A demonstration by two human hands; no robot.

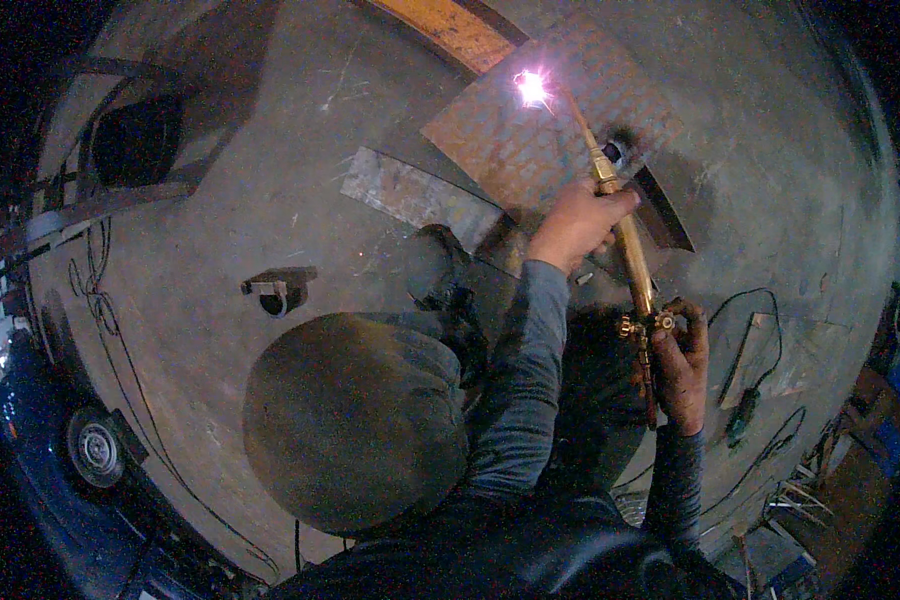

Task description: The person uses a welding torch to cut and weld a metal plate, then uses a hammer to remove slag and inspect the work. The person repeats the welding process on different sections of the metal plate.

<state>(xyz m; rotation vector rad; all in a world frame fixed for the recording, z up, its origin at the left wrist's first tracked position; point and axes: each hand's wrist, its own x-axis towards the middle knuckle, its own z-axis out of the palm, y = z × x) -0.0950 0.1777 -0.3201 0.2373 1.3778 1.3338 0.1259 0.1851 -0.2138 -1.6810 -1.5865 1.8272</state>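
Note:
A brass cutting torch (630, 255) runs from my right hand up to a bright white flame (532, 88). The flame burns on a rusty chequered steel plate (530, 140) lying on the concrete floor. My left hand (580, 225) grips the torch tube about midway. My right hand (682, 365) is closed on the torch handle by its brass valves (642, 324). My bent knee (355, 420) in grey trousers fills the lower middle, with a dark boot (435, 270) beyond it.
A narrow steel strip (415, 195) lies left of the plate, with an orange beam (455, 30) behind. A small metal bracket (275, 290) sits on the floor. A vehicle wheel (95, 445) and cables are at the left. A corded tool (740, 420) lies at the right.

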